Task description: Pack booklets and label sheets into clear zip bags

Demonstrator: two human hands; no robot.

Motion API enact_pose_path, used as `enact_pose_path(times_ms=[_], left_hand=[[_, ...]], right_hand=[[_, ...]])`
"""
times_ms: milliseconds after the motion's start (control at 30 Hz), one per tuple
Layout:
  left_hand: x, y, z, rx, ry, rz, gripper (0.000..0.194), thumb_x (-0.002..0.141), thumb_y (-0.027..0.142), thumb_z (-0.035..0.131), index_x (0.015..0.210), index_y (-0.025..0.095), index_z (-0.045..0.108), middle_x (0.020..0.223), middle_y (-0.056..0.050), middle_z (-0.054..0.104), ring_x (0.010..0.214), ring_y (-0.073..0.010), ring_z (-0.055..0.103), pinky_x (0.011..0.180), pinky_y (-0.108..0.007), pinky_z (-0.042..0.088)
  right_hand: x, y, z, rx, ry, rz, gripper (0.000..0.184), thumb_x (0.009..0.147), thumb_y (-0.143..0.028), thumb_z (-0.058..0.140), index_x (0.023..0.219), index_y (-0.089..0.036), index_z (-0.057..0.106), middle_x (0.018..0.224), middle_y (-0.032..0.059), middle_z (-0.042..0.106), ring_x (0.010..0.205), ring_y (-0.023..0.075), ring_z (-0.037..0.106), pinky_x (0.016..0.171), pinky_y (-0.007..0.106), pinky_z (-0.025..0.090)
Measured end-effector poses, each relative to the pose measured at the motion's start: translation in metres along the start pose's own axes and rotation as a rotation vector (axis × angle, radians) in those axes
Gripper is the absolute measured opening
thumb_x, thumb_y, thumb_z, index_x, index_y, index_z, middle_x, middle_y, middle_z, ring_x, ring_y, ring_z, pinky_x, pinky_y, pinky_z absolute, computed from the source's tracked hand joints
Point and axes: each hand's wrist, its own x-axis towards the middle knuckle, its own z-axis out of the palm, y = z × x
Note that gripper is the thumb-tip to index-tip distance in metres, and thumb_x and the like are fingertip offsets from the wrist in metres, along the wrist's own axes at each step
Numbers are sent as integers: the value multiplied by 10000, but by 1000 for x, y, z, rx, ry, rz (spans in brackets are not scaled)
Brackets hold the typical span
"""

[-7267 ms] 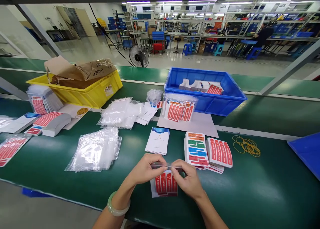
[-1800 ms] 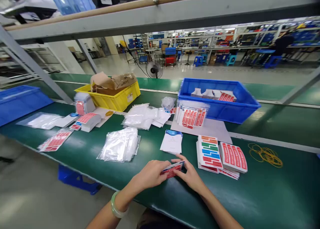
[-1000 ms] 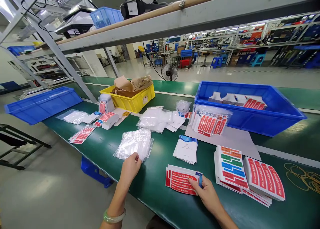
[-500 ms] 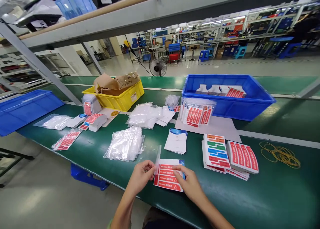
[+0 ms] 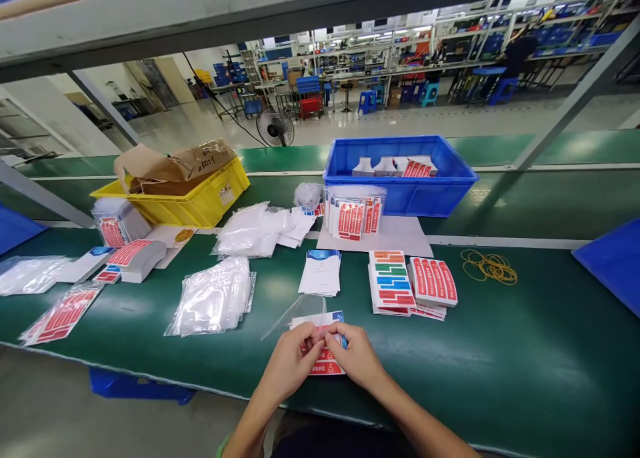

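**Both hands on the label set, bag mouth gaping**

I've got my left hand [image 5: 293, 359] and right hand [image 5: 356, 355] pinched together on the label set [image 5: 326, 363], near edge of the green bench [image 5: 525, 378], dead centre in front of me. Fingers of both hands are closed on it. A clear bag [image 5: 295, 311] juts up and left from my grip, its mouth open.

What could go wrong: that bag is thin and slippery, so I judge the set could catch on its lip and crease, or the bag could slide off my fingertips. A careless elbow might also nudge the card stack [image 5: 321, 273] just beyond.

Writing: the red labels on the stack [image 5: 434, 281] to the right seem to read "Max Level", though small. The brown paper in the yellow bin [image 5: 200, 201], far left, carries handwritten characters I can't make out. The blue bin [image 5: 400, 191] sits far centre, rubber bands [image 5: 490, 267] to the right.
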Motion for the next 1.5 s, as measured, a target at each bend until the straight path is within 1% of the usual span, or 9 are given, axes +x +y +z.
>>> enact_pose_path(times_ms=[133, 300, 500, 600, 767, 933, 1200, 1400, 1500], left_hand=[[-1, 1, 4, 106, 16, 51, 255, 888, 271, 456, 652, 184, 416, 655, 4, 480, 612, -134, 428, 573, -244, 297], [-2, 3, 6, 70, 7, 46, 285, 889, 283, 464, 631, 184, 396, 656, -2, 487, 620, -138, 436, 571, -241, 306], [-1, 2, 4, -54, 47, -24, 166, 879, 312, 498, 806, 194, 588, 744, -30, 611, 670, -165, 548, 622, -249, 387], [-3, 3, 4, 6, 38, 8, 164, 881, 265, 485, 862, 204, 636, 790, -28, 646, 712, -169, 577, 661, -259, 399], [-6, 3, 5, 136, 61, 31, 189, 889, 225, 467, 820, 211, 643, 750, -2, 630, 680, -147, 555, 638, -258, 373], [-10, 1, 10, 213, 119, 59, 196, 896, 221, 462, 768, 194, 607, 716, 1, 569, 637, -131, 518, 594, -251, 352], [-15, 0, 19, 318, 253, 119, 236, 909, 247, 458, 699, 181, 546, 689, -5, 534, 638, -135, 501, 575, -250, 346], [-16, -1, 6, 373, 516, 155, 178, 868, 184, 484, 690, 185, 485, 673, 0, 513, 629, -136, 491, 587, -258, 347], [-20, 1, 1, 428, 437, 159, 164, 843, 156, 478, 684, 188, 453, 691, -5, 496, 679, -151, 488, 616, -270, 351]], right_hand=[[-1, -4, 0, -39, -1, -23, 175, 842, -281, 523, 840, -190, 674, 858, 11, 700, 811, 183, 636, 773, 272, 436], [0, -3, -1, -52, 8, -23, 197, 848, -223, 472, 770, -181, 648, 774, -4, 680, 728, 157, 616, 695, 245, 412], [-1, -1, -3, -40, 28, -3, 194, 847, -236, 481, 772, -176, 650, 762, -7, 678, 710, 146, 603, 666, 225, 389], [-2, -4, -3, -53, 28, -9, 189, 836, -209, 473, 751, -169, 637, 750, -8, 672, 694, 136, 595, 655, 213, 379], [-2, -6, -1, -125, 8, -10, 176, 817, -189, 475, 711, -163, 614, 697, -14, 649, 649, 124, 570, 621, 207, 348], [-2, -3, 3, -159, -3, -18, 172, 825, -198, 473, 722, -162, 607, 721, -6, 653, 681, 130, 576, 664, 212, 352], [0, -7, 7, -144, -21, -39, 246, 859, -221, 431, 670, -151, 571, 629, -17, 588, 569, 93, 484, 564, 198, 291], [-3, -7, 9, -191, -24, -28, 269, 849, -245, 437, 618, -151, 537, 568, -22, 547, 531, 90, 446, 535, 204, 263], [-5, -7, 5, -235, -22, -44, 208, 827, -232, 469, 653, -160, 557, 627, -19, 601, 586, 105, 515, 596, 208, 304]])
